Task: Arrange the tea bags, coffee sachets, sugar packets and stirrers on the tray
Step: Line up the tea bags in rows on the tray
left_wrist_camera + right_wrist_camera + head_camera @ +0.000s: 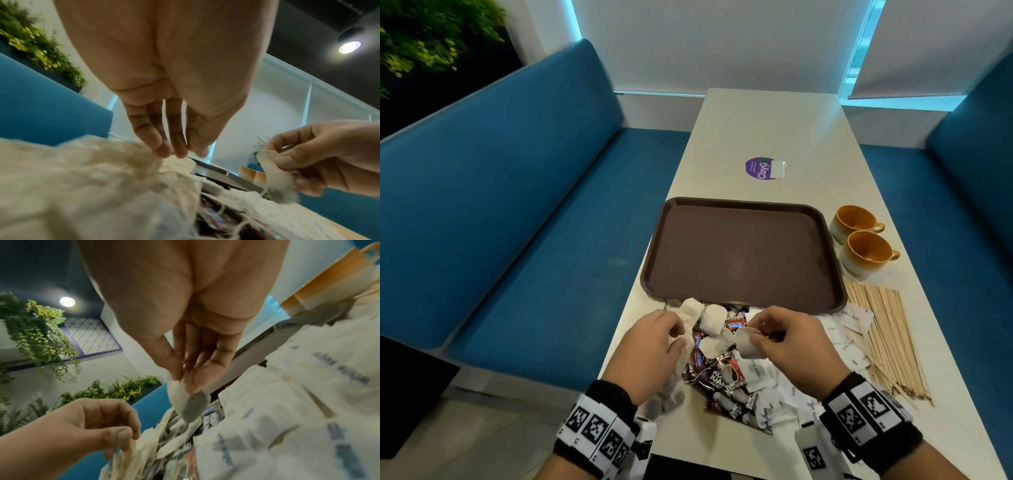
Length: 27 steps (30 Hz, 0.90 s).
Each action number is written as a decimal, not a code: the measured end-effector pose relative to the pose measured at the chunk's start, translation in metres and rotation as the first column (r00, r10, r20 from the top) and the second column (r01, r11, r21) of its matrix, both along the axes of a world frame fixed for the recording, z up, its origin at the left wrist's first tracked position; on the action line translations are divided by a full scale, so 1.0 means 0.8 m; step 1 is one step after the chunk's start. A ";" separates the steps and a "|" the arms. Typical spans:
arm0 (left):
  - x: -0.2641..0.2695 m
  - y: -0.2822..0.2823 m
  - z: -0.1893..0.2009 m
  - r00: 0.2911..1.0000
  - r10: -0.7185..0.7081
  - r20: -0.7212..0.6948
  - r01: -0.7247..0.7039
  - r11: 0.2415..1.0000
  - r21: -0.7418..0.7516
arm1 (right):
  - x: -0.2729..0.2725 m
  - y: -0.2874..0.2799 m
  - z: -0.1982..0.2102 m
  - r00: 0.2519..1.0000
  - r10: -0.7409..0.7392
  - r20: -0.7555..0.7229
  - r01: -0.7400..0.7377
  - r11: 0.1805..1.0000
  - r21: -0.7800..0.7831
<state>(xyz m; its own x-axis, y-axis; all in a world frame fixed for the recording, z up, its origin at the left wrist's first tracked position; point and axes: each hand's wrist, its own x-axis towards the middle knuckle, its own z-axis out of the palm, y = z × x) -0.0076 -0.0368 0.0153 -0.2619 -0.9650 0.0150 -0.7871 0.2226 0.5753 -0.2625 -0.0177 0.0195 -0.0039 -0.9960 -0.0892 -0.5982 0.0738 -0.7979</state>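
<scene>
Tea bag (747, 343) — pinched in right hand (789, 339), lifted clear of tangled strings at table's near edge; left hand (650, 346) pinching another bag; tray (739, 253) bare.

Tray (743, 253) was plain dark brown. Table (784, 130) was off-white, with round purple sticker (756, 167) bearing white lettering. Two cups (859, 240) were orange inside, pale cream outside. Stirrers (887, 335) were light wood tone. Tea bags (714, 320) were cream-white; coffee sachets (722, 380) black and red with white print; sugar packets (852, 346) white with blue text. Benches (517, 205) were solid blue. Wristbands (599, 435) were black with black-and-white square markers.
</scene>
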 end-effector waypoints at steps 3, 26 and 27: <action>-0.025 -0.005 -0.004 0.993 -0.112 0.024 0.112 0.994 -0.004 | -0.008 0.000 0.005 1.000 -0.025 0.005 0.025 1.000 -0.017; -0.084 -0.030 -0.002 0.899 -0.368 0.238 0.364 0.929 0.062 | -0.020 0.020 0.014 0.996 0.079 0.034 -0.080 0.996 0.048; -0.083 -0.028 0.000 0.915 -0.353 0.194 0.350 0.935 0.054 | -0.020 0.020 0.014 0.996 0.079 0.043 -0.081 0.996 0.042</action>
<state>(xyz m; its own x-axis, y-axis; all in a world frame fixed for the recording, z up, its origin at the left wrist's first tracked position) -0.0740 -0.0594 0.0154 -0.5803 -0.8097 -0.0878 -0.7576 0.4971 0.4230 -0.2783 -0.0014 0.0309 0.0800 -0.9882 -0.1308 -0.5702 0.0622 -0.8192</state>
